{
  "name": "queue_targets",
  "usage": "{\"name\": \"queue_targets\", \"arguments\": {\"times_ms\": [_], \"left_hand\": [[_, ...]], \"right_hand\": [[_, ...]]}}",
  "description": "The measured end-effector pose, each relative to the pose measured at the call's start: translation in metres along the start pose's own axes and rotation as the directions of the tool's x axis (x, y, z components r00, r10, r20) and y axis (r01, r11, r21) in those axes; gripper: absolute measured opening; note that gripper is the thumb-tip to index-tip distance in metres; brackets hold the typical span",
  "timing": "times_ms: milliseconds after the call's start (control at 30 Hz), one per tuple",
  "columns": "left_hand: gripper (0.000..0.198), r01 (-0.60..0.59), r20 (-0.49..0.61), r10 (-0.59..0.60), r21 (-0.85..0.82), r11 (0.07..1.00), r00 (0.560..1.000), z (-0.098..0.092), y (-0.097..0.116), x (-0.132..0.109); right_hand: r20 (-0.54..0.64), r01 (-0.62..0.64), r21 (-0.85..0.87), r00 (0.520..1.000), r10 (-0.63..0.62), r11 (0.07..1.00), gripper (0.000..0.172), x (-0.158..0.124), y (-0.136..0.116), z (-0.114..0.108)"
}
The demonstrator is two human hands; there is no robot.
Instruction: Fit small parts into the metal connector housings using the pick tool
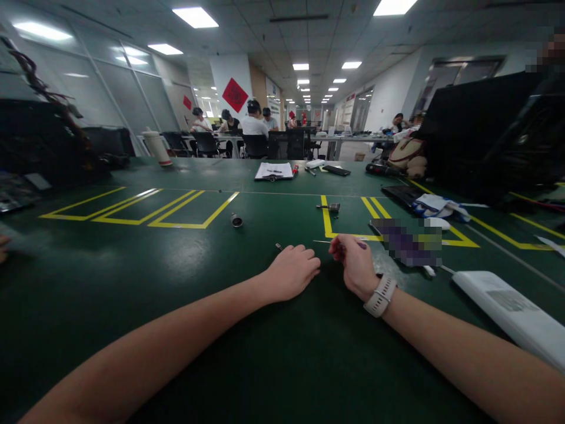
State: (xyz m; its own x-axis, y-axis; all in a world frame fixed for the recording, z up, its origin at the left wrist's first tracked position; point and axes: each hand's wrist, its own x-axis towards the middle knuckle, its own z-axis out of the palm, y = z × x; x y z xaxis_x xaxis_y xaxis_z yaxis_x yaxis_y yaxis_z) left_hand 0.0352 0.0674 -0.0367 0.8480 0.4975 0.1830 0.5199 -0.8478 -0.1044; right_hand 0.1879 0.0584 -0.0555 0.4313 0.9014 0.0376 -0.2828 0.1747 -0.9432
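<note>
My right hand (355, 265), with a watch on its wrist, is closed around a thin screwdriver (324, 241). Its slim metal shaft points left toward my other hand, and part of its dark purple handle shows above the palm. Palm down on the green table (247, 359), my left hand (293, 272) has its fingers curled together; anything under them is hidden. Just beyond that hand lies a small metal piece (278, 247). Farther out are a hollow metal cup-shaped part (237, 220) and a dark cylindrical part with a shaft (330, 207), tiny bits beside it.
Yellow tape (176, 225) marks boxes on the table. A phone (404, 241) and a white power strip (507, 306) lie at right, near a bunched cloth (441, 207). A clipboard (273, 171) and bottle (156, 147) stand farther back; people sit beyond.
</note>
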Motion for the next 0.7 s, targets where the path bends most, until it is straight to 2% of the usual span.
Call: {"name": "queue_targets", "arguments": {"times_ms": [400, 567, 700], "left_hand": [[0.018, -0.033, 0.014, 0.034, -0.014, 0.999, 0.999, 0.002, -0.030, -0.019], [0.021, 0.017, 0.042, -0.017, -0.006, 1.000, 0.999, -0.002, -0.049, -0.035], [0.026, 0.089, 0.074, -0.093, 0.060, 0.994, 0.993, -0.005, -0.074, -0.054]], "right_hand": [[0.060, -0.005, -0.044, 0.998, 0.007, 0.999, 0.014, 0.000, 0.002, -0.002], [0.077, -0.003, -0.051, 0.997, 0.007, 0.999, 0.014, -0.001, 0.002, -0.004], [0.088, -0.004, -0.056, 0.996, 0.009, 0.998, 0.014, -0.001, 0.001, -0.003]]}}
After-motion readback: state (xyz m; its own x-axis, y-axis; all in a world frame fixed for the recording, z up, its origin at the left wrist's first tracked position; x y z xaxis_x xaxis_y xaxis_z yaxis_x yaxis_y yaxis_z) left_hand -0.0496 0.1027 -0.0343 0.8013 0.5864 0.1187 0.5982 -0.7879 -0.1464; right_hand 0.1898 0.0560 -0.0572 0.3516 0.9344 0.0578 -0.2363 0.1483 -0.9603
